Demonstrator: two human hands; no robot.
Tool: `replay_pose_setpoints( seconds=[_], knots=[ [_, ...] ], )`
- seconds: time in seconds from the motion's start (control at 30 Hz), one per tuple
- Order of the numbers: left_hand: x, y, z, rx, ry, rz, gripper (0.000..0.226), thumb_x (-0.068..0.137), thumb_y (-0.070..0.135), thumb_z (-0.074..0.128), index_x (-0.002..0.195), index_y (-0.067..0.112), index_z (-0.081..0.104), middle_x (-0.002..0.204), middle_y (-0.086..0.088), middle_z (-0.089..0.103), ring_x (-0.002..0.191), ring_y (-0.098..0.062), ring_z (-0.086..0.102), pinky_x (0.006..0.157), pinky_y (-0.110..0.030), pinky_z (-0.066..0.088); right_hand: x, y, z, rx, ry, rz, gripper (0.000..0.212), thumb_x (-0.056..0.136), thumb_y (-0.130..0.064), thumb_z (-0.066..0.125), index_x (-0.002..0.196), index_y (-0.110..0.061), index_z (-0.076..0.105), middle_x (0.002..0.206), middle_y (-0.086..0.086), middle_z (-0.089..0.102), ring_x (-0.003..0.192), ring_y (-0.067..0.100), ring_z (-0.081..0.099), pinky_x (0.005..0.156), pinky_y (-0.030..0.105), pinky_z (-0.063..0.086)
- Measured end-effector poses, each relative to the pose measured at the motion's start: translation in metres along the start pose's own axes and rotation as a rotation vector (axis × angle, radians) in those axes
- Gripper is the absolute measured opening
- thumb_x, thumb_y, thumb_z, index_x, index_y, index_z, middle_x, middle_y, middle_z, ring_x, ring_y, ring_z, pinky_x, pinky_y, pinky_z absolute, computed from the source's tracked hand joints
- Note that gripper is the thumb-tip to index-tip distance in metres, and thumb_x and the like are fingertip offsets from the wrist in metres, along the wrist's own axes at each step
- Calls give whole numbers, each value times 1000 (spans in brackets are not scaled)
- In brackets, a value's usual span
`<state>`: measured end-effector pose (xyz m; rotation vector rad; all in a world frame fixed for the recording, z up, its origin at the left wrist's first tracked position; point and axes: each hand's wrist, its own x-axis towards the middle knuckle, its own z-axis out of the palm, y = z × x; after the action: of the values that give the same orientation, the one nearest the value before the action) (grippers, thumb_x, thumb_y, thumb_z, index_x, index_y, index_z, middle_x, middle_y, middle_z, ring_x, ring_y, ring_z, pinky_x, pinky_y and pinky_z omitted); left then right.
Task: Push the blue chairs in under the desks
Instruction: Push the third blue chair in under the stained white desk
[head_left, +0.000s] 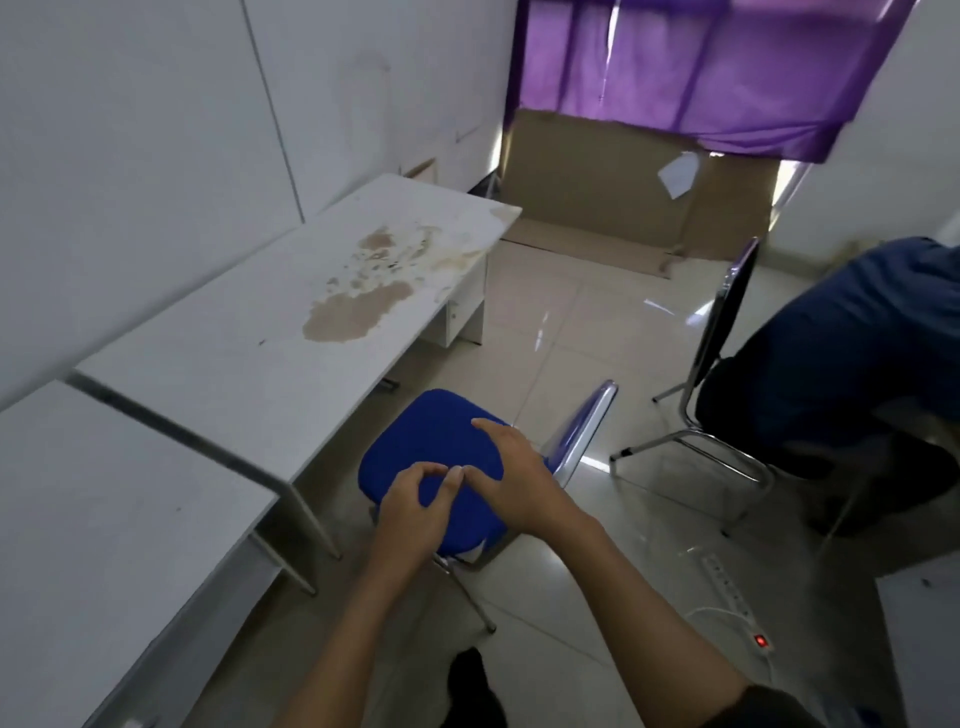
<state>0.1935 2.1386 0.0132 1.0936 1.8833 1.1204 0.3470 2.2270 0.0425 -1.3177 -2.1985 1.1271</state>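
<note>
A blue chair (426, 441) with a padded seat and chrome legs stands on the floor just off the front edge of a stained white desk (291, 332). Its backrest (584, 431) points right, away from the desk. My left hand (410, 514) hovers over the near part of the seat with fingers curled and apart. Beside it, my right hand (511, 478) lies over the seat with fingers spread; the two hands' fingertips nearly meet. Neither hand holds anything. A second chair (722, 332) stands at the right, with a person in dark blue clothes sitting on it.
A second white desk (104, 509) adjoins the first at the near left, both along the white wall. A white power strip (737, 603) with a lit red switch lies on the tiled floor at the right. Cardboard (597, 192) and a purple curtain close the far end.
</note>
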Motion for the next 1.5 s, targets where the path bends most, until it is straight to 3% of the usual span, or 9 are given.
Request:
replay_pose_setpoints(
  seconds=[0.17,0.4,0.63,0.83,1.03,1.27,1.37,1.43,1.5],
  knots=[
    [77,26,60,-60,-55,-12,30,95,66,58,108,39,64,118,17,63,105,3,57,80,-17,44,64,50,-64,-50,-5,45,65,98,-49,61,155,-38,31,159,-7,35,128,3,37,98,24,37],
    [161,43,98,-98,-78,-76,32,93,71,59,109,44,64,124,18,62,110,2,56,80,-13,40,136,103,-116,-172,-113,98,65,98,-44,64,156,-35,34,161,-6,33,143,14,39,109,29,35],
    [198,35,107,-87,93,-203,52,82,86,52,110,44,65,127,18,62,117,-2,58,81,-16,40,203,140,-123,-241,-306,-2,62,98,-38,65,153,-31,38,159,-3,39,137,13,45,105,23,36],
    [195,34,139,-29,287,-390,56,83,86,50,116,42,64,136,17,62,126,-6,56,94,-29,43,255,171,-123,-268,-601,-177,62,99,-41,63,155,-32,37,159,-5,39,139,13,44,108,28,39],
    [177,47,182,-62,433,-571,54,86,82,52,115,39,66,138,13,62,128,-10,56,101,-35,46,290,187,-134,-301,-781,-303,62,100,-39,64,154,-29,38,158,-2,41,140,19,45,113,37,43],
    [145,48,229,-191,477,-698,44,93,72,58,115,36,66,133,11,65,125,-14,57,103,-39,49,283,218,-150,-311,-848,-330,58,98,-47,62,150,-32,41,152,-3,47,121,13,55,101,31,49],
    [130,53,234,-155,481,-738,48,91,74,59,116,34,66,130,9,65,121,-13,59,101,-38,51,269,221,-155,-284,-857,-319,59,98,-54,59,149,-31,43,150,-3,49,121,9,51,101,28,47],
    [112,53,236,-130,445,-802,56,80,84,62,106,34,70,122,11,70,114,-9,63,100,-39,53,253,224,-162,-332,-858,-329,63,95,-68,51,147,-33,45,143,-11,51,124,11,53,103,33,48],
    [91,51,240,-149,384,-853,72,61,95,66,96,32,73,109,12,74,103,-5,68,91,-34,56,235,231,-171,-486,-767,-461,65,90,-81,36,134,-37,56,123,-21,57,111,6,59,93,33,51]
  ],
)
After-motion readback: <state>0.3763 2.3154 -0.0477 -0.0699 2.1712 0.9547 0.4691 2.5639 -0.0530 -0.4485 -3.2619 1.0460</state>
